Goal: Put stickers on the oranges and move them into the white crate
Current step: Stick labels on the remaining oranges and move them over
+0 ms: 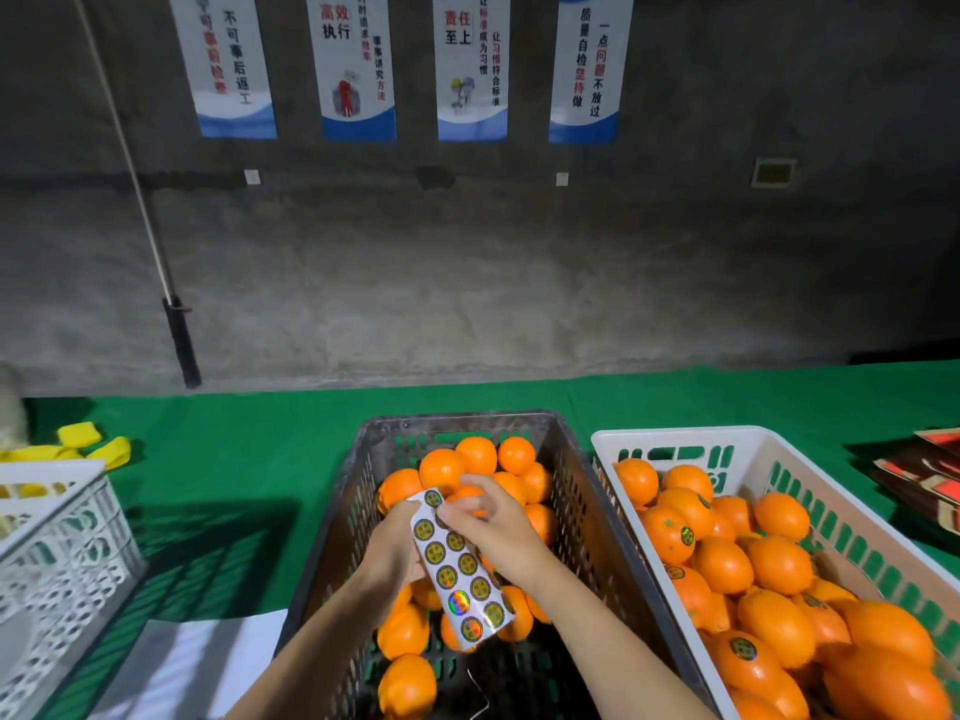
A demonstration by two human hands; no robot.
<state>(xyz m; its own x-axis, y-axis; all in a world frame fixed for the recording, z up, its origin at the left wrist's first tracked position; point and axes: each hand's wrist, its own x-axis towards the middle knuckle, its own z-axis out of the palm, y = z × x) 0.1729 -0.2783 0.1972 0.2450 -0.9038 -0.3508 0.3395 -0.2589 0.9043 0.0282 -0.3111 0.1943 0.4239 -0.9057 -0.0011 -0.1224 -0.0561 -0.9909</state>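
Stickered oranges [727,563] heaped in white crate [675,438], bare oranges [475,467] in dark crate [332,537], sticker strip [457,569] above

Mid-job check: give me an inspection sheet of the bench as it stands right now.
Surface: green cloth-covered table.
Job's things: dark plastic crate with unstickered oranges; white plastic crate with stickered oranges; white sheet of round stickers.
Clutter: white lattice crate at left; yellow pieces; red-and-black cartons at right.
Hands: left hand holds the sheet; right hand pinches at a sticker near its top.
Cables: thin wire in the dark crate.
Surroundings: concrete wall, four posters, leaning pole.
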